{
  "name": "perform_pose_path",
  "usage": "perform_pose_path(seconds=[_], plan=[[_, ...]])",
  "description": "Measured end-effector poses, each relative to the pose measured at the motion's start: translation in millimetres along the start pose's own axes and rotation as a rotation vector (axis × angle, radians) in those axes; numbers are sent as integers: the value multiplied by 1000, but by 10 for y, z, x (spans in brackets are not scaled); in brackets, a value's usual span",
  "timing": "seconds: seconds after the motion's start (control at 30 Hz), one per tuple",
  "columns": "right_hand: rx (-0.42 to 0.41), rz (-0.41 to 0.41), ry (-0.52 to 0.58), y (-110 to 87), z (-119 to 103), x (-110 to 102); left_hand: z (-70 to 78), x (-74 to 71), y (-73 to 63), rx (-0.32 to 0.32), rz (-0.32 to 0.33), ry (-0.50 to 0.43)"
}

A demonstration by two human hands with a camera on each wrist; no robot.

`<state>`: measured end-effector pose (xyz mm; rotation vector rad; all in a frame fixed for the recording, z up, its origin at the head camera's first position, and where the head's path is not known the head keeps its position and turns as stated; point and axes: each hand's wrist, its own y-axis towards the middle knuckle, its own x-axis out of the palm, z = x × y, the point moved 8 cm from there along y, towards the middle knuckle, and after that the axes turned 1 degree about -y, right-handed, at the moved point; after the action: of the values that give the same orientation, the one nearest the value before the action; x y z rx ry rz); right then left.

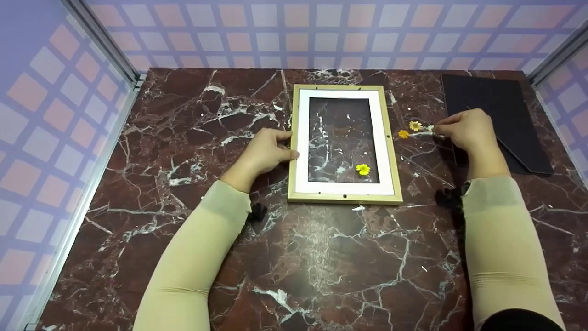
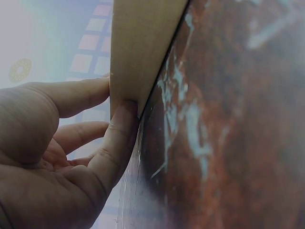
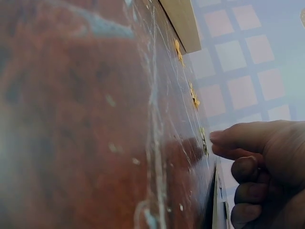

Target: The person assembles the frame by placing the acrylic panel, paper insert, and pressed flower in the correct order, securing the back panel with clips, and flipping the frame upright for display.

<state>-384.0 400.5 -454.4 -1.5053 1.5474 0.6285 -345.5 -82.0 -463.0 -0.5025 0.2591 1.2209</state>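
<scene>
A light wooden picture frame (image 1: 395,177) with a white mat lies on the marble-patterned table. A yellow flower (image 1: 363,169) sits in its see-through opening, near the lower right corner. My left hand (image 1: 268,151) rests its thumb and fingers against the frame's left side. In the left wrist view, the fingertips touch the side wall of the frame (image 2: 138,52). To the right of the frame, my right hand (image 1: 468,131) has its thumb and index fingertips right at a small white flower (image 1: 431,128); I cannot tell whether they pinch it. Its other fingers are curled.
Two more flowers, an orange one (image 1: 403,134) and a pale yellow one (image 1: 415,125), lie between the frame and my right hand. A black backing board (image 1: 500,101) lies at the far right, partly behind that hand. Checkered panels (image 1: 294,34) bound the table.
</scene>
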Motion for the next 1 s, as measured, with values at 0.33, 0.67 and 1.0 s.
perform_pose_path(seconds=[0.33,0.67,1.0], plan=[[20,-28,-16,21,10,39,-18,-1,3,-13,0,11],[6,-24,-24,38,-8,45,2,-15,5,-1,6,11],[-35,-5,-8,43,-17,49,-4,-17,3,-8,4,12]])
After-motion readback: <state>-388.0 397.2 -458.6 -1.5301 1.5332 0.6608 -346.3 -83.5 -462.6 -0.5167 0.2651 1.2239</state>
